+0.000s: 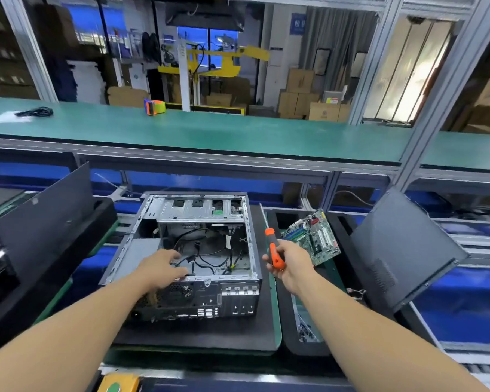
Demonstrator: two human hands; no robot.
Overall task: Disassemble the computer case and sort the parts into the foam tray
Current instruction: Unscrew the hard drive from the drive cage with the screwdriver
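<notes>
Two bare forearms reach in from the near edge toward an open computer case (193,256) lying on its side on a black mat (210,335). Inside the near left part of the case, the left hand (160,268) has its fingers curled down among the loose black cables (210,261); whether it actually grips one I cannot tell. Just right of the case, the right hand (289,264) holds a screwdriver (275,250) with an orange and black handle, fingers wrapped round it, butt end pointing up and away. Its shaft is hidden by the hand. Beyond that hand a green motherboard (313,237) leans tilted in a slot of the black foam tray (289,329), which sits to the right of the mat. Small dark parts lie in a near compartment of the tray. A dark case side panel (402,250) stands tilted at the right, and another dark panel (48,222) leans at the left. On the far green shelf (210,131) sit an orange tape dispenser (154,106) and, far left, a coiled black cord (36,111).
</notes>
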